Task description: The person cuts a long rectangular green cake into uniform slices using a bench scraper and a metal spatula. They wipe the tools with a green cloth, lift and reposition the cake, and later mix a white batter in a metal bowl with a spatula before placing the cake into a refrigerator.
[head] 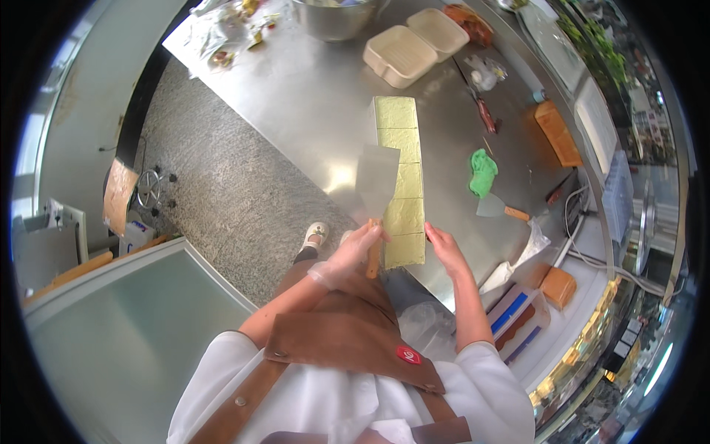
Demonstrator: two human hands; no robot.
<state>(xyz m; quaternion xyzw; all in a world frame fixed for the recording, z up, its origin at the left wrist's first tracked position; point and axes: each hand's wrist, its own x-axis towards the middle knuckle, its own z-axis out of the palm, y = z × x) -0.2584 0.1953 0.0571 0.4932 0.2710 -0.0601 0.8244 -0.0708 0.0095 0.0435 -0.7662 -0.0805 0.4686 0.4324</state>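
Note:
A long rectangular cake (403,180) with pale green topping lies on the steel table, scored crosswise into several portions. My left hand (355,252), in a clear plastic glove, grips the wooden handle of a wide flat metal scraper (379,172). Its blade points away from me, over or beside the cake's left edge. My right hand (445,248) is at the cake's right side near the close end, fingers closed around a small dark reddish handle (427,231). The rest of that tool is hidden.
Right of the cake lie a green cloth (483,172), another scraper (499,208), a knife (484,111) and a piping bag (516,258). A clamshell box (402,55) stands open beyond it, near a metal bowl (334,19). Bread loaves (557,133) line the right side.

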